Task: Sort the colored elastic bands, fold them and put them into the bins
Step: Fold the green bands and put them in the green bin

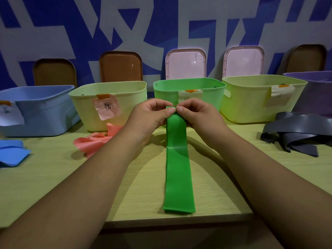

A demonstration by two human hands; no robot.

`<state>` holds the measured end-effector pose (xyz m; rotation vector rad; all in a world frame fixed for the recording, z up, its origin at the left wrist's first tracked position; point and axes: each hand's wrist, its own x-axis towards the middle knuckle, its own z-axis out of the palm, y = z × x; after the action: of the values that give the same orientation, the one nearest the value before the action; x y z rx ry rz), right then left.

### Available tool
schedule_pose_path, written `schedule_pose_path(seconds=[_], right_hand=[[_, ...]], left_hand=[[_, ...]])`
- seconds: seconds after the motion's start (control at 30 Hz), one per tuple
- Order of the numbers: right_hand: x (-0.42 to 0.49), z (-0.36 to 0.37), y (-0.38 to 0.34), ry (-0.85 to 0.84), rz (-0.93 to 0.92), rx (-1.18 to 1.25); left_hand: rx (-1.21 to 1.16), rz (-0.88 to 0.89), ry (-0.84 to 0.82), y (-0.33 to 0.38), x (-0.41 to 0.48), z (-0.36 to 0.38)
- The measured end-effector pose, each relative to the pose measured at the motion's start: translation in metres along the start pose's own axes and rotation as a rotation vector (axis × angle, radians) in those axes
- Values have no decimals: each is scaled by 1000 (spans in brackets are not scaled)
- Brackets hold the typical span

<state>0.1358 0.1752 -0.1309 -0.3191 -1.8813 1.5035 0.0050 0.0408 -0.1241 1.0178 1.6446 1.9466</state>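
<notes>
A long green elastic band (177, 169) lies flat down the middle of the table, doubled over, its near end by the front edge. My left hand (152, 117) and my right hand (195, 114) pinch its far end together, thumbs side by side, just in front of the green bin (212, 85). A pile of pink bands (93, 142) lies left of my left forearm. Blue bands (12, 153) lie at the far left. Dark grey bands (301, 133) are heaped at the right.
Five bins stand in a row at the back: blue (41, 112), pale yellow with a pink label (107, 90), green, yellow-green (258, 101) and purple (316, 90). Lids (186, 63) lean on the wall behind them. The table's front edge (179, 224) is close.
</notes>
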Motion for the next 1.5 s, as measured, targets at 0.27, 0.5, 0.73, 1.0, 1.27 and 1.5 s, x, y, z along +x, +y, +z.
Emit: schedule_pose_path(seconds=[0.27,0.5,0.73,1.0,1.27,1.5], right_hand=[[3,-1,4,-21,28,105],[3,-3,4,4,48,94],[4,-4,4,45,10,8],[2,-3,3,59,-25,-23],[0,-3,3,18,8,-62],[1,-3,3,89,-25,-64]], left_hand=[[-144,-94,-28,0,0,-1],[-134,-142,-58,-1,-2,-1],[0,-75,-44,-1,-6,2],[23,-43,-33,-2,-5,3],[26,-32,-25,1,-5,1],[43,-46,-24,2,-9,8]])
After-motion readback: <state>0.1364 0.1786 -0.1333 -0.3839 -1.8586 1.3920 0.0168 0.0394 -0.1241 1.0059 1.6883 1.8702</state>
